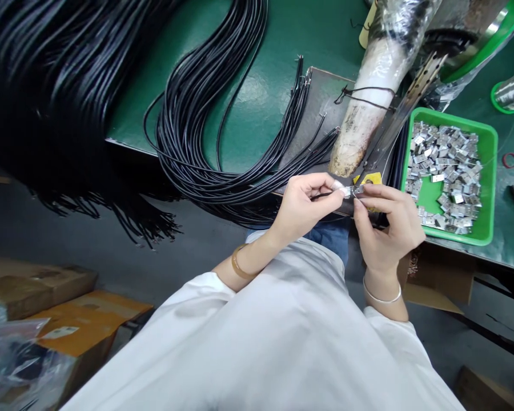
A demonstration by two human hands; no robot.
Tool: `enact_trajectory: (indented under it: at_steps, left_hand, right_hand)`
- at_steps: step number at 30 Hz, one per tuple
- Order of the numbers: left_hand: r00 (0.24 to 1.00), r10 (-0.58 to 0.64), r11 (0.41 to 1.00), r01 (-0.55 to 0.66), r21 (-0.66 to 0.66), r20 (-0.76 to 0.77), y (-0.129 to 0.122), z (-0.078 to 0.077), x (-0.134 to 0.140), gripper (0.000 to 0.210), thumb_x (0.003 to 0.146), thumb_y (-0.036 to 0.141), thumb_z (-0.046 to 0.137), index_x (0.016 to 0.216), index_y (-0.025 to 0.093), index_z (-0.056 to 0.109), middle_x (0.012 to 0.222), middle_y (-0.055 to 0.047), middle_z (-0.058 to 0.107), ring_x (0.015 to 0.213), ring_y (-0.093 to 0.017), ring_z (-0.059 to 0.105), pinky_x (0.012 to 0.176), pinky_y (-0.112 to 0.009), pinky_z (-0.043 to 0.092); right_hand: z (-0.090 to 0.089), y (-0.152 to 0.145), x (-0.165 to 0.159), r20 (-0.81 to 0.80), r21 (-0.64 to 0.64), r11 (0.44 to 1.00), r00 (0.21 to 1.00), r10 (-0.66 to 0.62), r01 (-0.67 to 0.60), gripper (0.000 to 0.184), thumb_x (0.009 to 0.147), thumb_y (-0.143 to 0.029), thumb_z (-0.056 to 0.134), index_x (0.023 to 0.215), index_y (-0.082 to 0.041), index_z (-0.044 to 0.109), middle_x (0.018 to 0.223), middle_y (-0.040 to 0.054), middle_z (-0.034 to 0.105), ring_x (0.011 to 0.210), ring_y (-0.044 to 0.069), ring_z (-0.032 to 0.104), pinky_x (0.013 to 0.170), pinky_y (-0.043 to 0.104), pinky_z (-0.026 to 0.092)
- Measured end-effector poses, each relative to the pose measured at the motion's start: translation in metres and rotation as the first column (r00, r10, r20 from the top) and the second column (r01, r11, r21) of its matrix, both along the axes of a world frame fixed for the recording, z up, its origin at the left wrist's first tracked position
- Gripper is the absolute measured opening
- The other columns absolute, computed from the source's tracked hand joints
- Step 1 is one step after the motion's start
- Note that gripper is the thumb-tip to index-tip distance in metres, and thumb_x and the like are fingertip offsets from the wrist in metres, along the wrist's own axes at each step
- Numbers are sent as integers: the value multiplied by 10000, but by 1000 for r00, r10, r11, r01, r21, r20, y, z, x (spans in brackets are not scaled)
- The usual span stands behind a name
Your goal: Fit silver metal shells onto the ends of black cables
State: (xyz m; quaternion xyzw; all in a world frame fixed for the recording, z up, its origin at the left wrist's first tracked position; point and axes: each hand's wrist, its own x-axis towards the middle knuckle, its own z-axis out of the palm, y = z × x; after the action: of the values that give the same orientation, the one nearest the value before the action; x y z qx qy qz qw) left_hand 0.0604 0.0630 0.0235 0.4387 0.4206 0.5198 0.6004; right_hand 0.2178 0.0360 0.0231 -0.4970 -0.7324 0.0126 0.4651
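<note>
My left hand (306, 204) is closed in a pinch on a black cable (322, 196), near the cable's end. At its fingertips shows a small silvery metal piece (348, 191). Just to the right, my right hand (388, 222) pinches with thumb and fingers at that same spot; what lies between them is too small to make out. Both hands are held low, below the open end of a white pipe (355, 120). A yellow piece (370, 178) lies right behind the right fingertips.
A thick bundle of black cables (188, 125) curves over the green table (252, 97), its ends on a dark plate (297, 140). More cables (60, 103) hang off the left edge. A green tray (488, 188) of small metal parts stands right, near a red ring (510, 160).
</note>
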Motion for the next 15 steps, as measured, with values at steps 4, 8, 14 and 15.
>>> enact_trajectory:
  at_steps: [4,8,14,15]
  left_hand:
    - [1000,18,999,-18,33,-16,0,1,2,127,774,201,734,685,131,676,599,23,581,534,-53,478,506,-178,381]
    - [999,38,999,-38,30,-8,0,0,3,118,775,216,732,697,135,697,607,20,599,530,-51,477,492,-176,372]
    - [998,14,999,-16,31,59,1,-2,4,137,772,223,745,689,124,698,640,10,650,566,-52,536,537,-161,440]
    - [998,12,999,-14,34,64,1,-2,4,140,773,221,745,686,123,696,634,12,646,563,-49,533,541,-159,441]
  right_hand:
    - [1,3,0,-25,-2,1000,1000,-2,2,250,802,-73,761,983,-234,698,1039,27,749,973,175,717,865,308,587]
    - [3,4,-2,-54,-7,1000,999,-4,3,256,793,-63,765,974,-235,711,1032,23,739,962,174,709,872,311,588]
    - [6,2,-3,-90,11,1000,996,17,-16,266,771,-45,772,952,-224,694,1054,28,754,979,184,731,869,322,617]
    - [6,1,-3,-95,15,1000,995,20,-19,268,773,-45,767,954,-225,687,1062,29,757,977,186,736,866,328,625]
